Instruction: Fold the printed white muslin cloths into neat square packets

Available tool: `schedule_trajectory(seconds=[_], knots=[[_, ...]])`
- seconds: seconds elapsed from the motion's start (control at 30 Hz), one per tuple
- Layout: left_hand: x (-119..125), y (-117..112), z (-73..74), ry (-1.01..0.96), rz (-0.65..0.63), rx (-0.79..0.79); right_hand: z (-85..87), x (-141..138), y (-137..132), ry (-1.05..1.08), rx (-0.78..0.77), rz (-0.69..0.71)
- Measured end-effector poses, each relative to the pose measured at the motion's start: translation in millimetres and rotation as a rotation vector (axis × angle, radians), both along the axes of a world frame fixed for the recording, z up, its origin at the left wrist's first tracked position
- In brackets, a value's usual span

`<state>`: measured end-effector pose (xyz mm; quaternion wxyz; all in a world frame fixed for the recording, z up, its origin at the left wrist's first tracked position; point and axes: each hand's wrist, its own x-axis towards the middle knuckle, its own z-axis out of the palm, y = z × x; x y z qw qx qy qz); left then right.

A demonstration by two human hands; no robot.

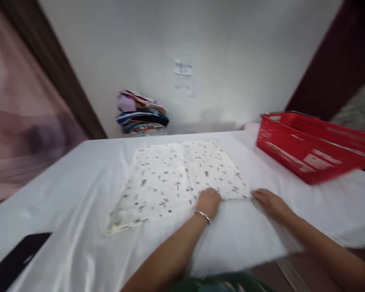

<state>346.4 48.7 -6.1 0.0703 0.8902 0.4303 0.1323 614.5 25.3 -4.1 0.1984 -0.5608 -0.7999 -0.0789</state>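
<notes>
A cream cloth with small dark prints (170, 178) lies flat on the white-covered table (63, 194). My left hand (209, 201), with a metal bangle at the wrist, rests on the cloth's near edge with its fingers curled down onto the fabric. My right hand (269, 201) lies at the cloth's near right corner, fingers stretched toward it and touching the edge. The picture is smeared by motion.
A red plastic basket (310, 148) stands at the table's right. A pile of folded colourful clothes (141, 113) sits against the white wall behind the table. A dark flat object (15, 259) lies at the near left edge. A paper sheet (183, 69) hangs on the wall.
</notes>
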Motion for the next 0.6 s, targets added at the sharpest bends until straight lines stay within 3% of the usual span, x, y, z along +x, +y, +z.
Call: schedule_trajectory(seconds=[0.07,0.17,0.6], knots=[[0,3,4.6,-0.032,0.017,0.017,6.3,14,-22,-0.068,-0.107,0.012],[-3,7,7.8,-0.08,0.015,0.033,7.8,16,-21,-0.074,-0.146,0.014],[-2,-6,7.4,-0.179,0.027,0.007,-17.8,25,-19,0.412,-0.058,-0.095]])
